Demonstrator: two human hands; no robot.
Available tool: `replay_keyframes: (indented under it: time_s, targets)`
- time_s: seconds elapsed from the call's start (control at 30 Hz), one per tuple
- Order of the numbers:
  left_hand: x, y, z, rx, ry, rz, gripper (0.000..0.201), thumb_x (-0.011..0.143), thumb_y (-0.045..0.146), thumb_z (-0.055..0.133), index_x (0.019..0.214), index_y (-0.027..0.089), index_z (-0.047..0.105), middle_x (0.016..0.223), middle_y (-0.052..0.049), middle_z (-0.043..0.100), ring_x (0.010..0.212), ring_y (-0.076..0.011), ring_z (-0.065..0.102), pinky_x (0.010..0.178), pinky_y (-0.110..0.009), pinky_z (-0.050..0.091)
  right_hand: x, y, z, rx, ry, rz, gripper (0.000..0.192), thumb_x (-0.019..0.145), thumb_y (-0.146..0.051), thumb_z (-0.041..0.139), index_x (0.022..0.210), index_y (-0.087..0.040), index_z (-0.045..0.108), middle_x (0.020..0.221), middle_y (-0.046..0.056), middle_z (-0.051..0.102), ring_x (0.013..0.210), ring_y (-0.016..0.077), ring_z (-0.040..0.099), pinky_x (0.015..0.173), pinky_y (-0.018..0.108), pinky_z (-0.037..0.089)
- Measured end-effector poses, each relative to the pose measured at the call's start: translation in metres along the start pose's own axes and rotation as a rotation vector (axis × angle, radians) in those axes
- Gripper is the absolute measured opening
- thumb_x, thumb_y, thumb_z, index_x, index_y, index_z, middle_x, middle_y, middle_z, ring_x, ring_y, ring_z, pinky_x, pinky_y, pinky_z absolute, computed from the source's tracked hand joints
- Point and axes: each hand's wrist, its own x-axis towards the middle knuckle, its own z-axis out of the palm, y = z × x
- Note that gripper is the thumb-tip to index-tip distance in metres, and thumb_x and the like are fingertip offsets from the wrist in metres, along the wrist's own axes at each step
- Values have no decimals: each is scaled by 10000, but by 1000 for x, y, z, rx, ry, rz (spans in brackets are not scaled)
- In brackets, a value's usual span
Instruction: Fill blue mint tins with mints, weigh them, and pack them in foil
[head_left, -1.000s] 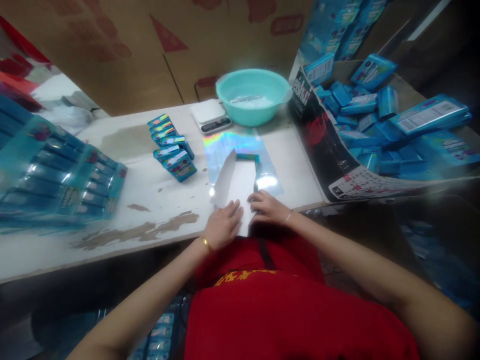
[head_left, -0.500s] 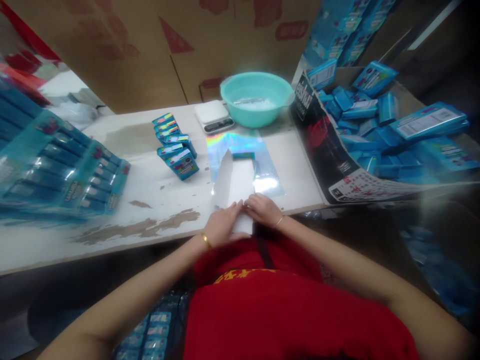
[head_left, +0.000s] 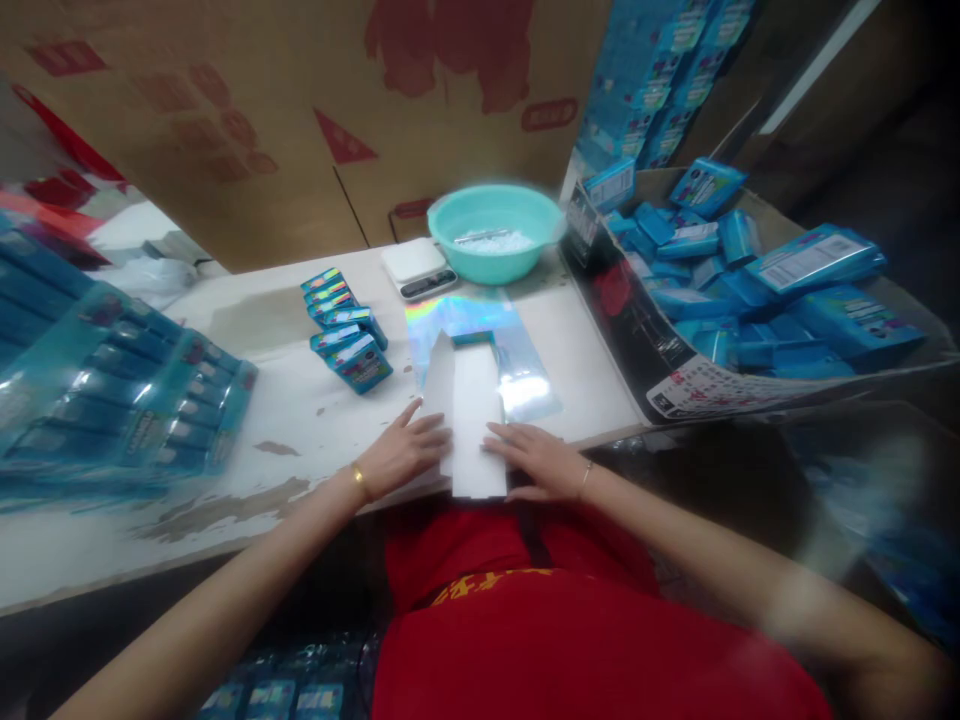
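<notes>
Whereas half a second ago both hands pinched together at the near end of the white folded card [head_left: 471,420], the fingers now lie spread and flat: left hand [head_left: 401,455] pressing its left flap, right hand [head_left: 534,462] its right edge, neither gripping. The crease appears set. That card overhangs the bench [head_left: 285,420] near edge, atop holographic film [head_left: 480,335]. Open bench lies left of centre; blue packets [head_left: 346,330] stand beyond, a carton of blue boxes [head_left: 720,290] bounds the right edge.

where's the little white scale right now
In the head view the white scale sits at the far edge of the table, just left of the teal bowl and beyond the shiny sheet.
</notes>
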Motion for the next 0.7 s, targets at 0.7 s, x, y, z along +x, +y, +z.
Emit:
replay_keyframes:
  time_s: [0.7]
  targets:
    - [32,30,-6,-284,-77,-351,206,867,165,443,792,157,634,871,-86,613,920,-231,522,781,-370,492,24,-20,13,413,433,241,256,967,-288,406,1010,-179,633,945,69,625,885,189,495,823,356,426]
